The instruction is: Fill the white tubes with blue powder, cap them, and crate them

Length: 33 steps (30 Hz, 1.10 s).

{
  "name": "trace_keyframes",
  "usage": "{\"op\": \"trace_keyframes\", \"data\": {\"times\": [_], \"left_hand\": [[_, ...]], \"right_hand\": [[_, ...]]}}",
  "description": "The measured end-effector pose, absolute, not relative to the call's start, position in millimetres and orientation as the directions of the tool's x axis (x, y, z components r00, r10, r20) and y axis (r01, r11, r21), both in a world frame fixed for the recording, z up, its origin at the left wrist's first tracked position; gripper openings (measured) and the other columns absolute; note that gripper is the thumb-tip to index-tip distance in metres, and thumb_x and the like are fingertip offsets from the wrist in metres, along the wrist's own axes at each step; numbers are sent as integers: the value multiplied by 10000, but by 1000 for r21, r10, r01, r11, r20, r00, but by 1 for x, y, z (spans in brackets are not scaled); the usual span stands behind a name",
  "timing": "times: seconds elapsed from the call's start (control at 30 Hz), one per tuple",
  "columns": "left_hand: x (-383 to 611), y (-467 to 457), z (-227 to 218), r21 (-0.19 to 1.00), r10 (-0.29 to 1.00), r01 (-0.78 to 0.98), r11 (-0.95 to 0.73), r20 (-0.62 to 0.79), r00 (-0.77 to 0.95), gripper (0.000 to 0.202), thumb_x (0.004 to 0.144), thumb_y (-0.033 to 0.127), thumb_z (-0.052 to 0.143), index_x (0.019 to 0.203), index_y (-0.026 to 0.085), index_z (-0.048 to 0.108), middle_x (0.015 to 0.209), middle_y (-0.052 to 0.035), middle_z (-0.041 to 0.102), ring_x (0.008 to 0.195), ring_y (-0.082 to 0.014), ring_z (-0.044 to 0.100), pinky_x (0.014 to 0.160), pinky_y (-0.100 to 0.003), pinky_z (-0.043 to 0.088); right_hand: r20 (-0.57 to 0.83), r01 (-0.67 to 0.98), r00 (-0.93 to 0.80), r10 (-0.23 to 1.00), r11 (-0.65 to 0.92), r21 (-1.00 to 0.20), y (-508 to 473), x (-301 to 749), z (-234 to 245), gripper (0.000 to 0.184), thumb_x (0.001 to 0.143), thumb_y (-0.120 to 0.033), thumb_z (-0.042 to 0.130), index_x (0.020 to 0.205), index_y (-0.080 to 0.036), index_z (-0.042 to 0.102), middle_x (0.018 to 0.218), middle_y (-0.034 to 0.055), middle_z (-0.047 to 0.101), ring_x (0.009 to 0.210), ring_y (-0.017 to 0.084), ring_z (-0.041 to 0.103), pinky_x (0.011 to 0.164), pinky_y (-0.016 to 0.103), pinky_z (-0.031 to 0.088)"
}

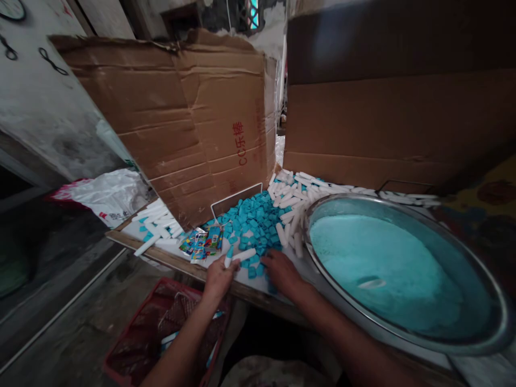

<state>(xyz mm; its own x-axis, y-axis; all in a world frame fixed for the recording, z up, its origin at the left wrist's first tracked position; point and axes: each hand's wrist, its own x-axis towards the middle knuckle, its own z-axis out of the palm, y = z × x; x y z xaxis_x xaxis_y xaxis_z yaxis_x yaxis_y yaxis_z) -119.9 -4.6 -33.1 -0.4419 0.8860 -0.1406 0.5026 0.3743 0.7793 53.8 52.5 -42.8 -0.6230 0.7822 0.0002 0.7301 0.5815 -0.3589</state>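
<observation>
My left hand (220,280) is closed at the table's front edge around two white plastic tubes. One white tube (244,254) points right; the other, a blue-capped tube (229,256), stands nearly upright with its cap at the top. My right hand (281,271) dips its curled fingertips into the near side of a heap of small blue caps (258,215). What those fingers pinch, if anything, is hidden. Loose white tubes (288,199) lie piled behind the caps. Shiny printed packets (203,242) rest left of the heap.
A wide metal basin (403,269) of pale blue powder-like material, with a white scoop-like piece in it, stands at right. Cardboard panels (226,118) rise behind the table. More white tubes (159,220) lie at left. Below sits a red plastic basket (161,312) holding some tubes.
</observation>
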Motion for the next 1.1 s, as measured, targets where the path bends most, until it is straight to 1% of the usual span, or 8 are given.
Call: {"op": "trace_keyframes", "data": {"times": [0.23,0.33,0.47,0.6,0.67,0.77,0.97,1.1], "left_hand": [[-119,-11,-34,786,910,566,251,8,-414,390,736,417,487,1006,180,637,719,-23,675,742,-214,599,683,-269,426],[-113,-16,-38,845,938,502,183,2,-346,374,731,440,502,963,189,657,764,-21,687,772,-214,599,702,-273,433],[-94,-18,-43,937,974,295,186,-136,-183,336,684,424,578,864,154,665,634,-17,652,567,-169,566,569,-255,426],[-75,-18,-41,965,965,33,260,-259,-27,341,653,434,596,828,142,628,568,5,600,341,-80,389,387,-215,315],[-70,-19,-37,970,970,-24,240,-241,-24,324,642,435,603,769,138,619,532,16,568,330,-66,355,367,-203,280],[-68,-22,-30,978,978,-9,208,-208,-32,287,649,408,608,723,130,621,540,8,571,350,-61,355,375,-197,266],[-68,-25,-30,975,973,68,211,-203,-111,235,684,379,554,725,153,602,407,62,446,350,-77,337,400,-197,273],[-69,-26,-30,942,991,327,71,-28,-134,186,700,327,532,613,171,584,515,26,525,502,-121,460,510,-217,344]], "right_hand": [[-18,716,-636,772,581,-388,65,57,-52,243,704,-17,485,845,-151,631,1018,106,554,791,172,552,679,261,400],[19,677,-633,774,565,-472,65,66,-54,192,704,-34,501,809,-140,621,947,97,576,797,182,554,695,273,407],[146,514,-571,808,490,-704,55,71,-48,139,739,-156,533,857,-163,608,854,68,603,808,193,556,716,301,426],[36,24,-522,852,57,-998,40,72,-38,215,762,-305,526,939,-198,585,722,8,628,640,154,571,634,296,451],[-65,-170,-523,850,-179,-969,34,72,-35,244,709,-329,583,909,-190,601,685,0,635,583,139,562,608,290,448],[-148,-280,-498,854,-320,-905,29,73,-35,251,621,-283,659,846,-175,633,630,-9,629,552,122,544,587,267,428],[-122,-221,-492,862,-260,-940,22,80,-44,206,583,-224,678,784,-188,645,597,-25,625,558,126,544,582,259,420],[-39,-69,-486,873,-83,-994,18,84,-43,196,605,-252,669,792,-194,665,719,-2,648,669,152,572,653,280,438]]}}
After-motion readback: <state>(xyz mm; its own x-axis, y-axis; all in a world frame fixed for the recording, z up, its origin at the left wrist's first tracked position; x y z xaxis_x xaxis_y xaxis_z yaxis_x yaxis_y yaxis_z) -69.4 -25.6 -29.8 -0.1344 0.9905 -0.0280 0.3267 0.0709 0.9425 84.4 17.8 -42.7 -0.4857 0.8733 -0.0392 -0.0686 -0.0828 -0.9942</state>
